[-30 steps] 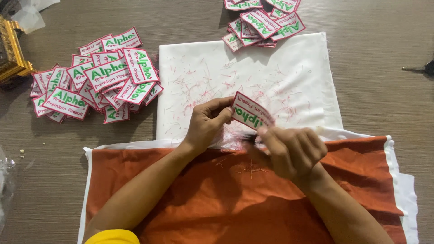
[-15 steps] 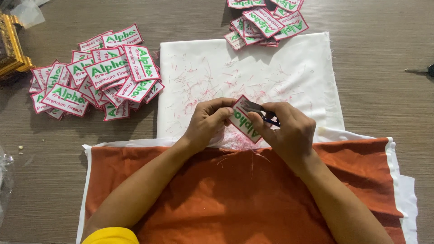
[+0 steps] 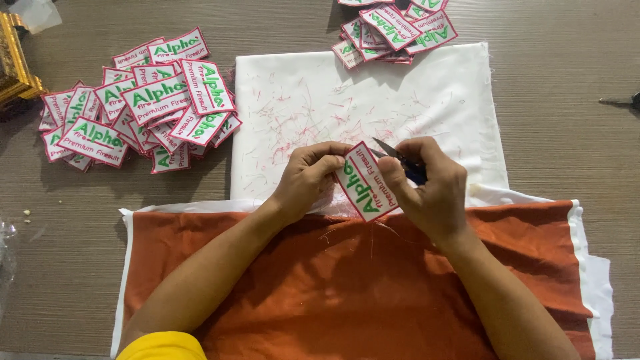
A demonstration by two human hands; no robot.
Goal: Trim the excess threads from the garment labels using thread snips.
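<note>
My left hand pinches the upper left edge of a white embroidered patch with green lettering and a red border, held tilted over the white cloth. My right hand grips small thread snips with a dark blue handle, its thumb resting on the patch's right side. The blades point up and left, next to the patch's top edge. Pink thread trimmings are scattered on the white cloth beneath both hands.
A large heap of similar patches lies at the left, a smaller pile at the top. An orange cloth covers the near table. A gold object sits at the far left; a dark tool at the right edge.
The patch has turned from flat-facing to tilted upright between both hands. My right hand rose from the orange cloth and brought the snips to the patch's top edge.
</note>
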